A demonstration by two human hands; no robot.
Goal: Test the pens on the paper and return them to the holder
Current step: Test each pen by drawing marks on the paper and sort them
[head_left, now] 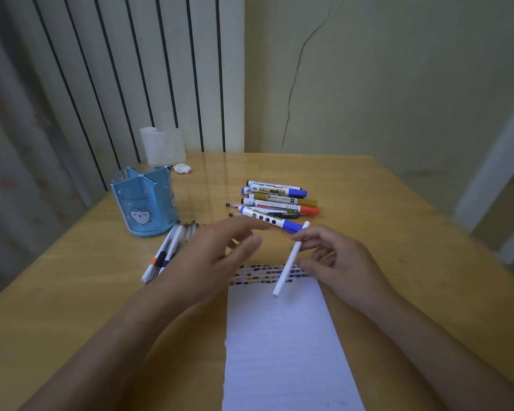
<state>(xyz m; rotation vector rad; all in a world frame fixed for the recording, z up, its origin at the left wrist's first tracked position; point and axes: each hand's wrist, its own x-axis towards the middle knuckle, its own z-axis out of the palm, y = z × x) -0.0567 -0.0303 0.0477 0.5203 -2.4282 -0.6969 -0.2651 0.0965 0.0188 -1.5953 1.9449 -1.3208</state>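
Note:
My right hand (336,262) pinches a thin white pen (288,265) that slants down over the top of the lined paper (282,336). Rows of coloured test marks (264,272) run across the paper's top edge. My left hand (217,253) hovers blurred with fingers spread, above the paper's top left corner, holding nothing. A pile of thick markers (279,201) lies beyond the hands. Several thin pens (166,253) lie at the left, partly hidden by my left hand. The blue pen holder (144,200) stands at the far left with no pens showing in it.
The wooden table (398,262) carries a translucent white cup (162,145) and a crumpled white scrap (182,168) behind the holder. Walls and a striped curtain close the far side. The table's right edge runs diagonally at the right.

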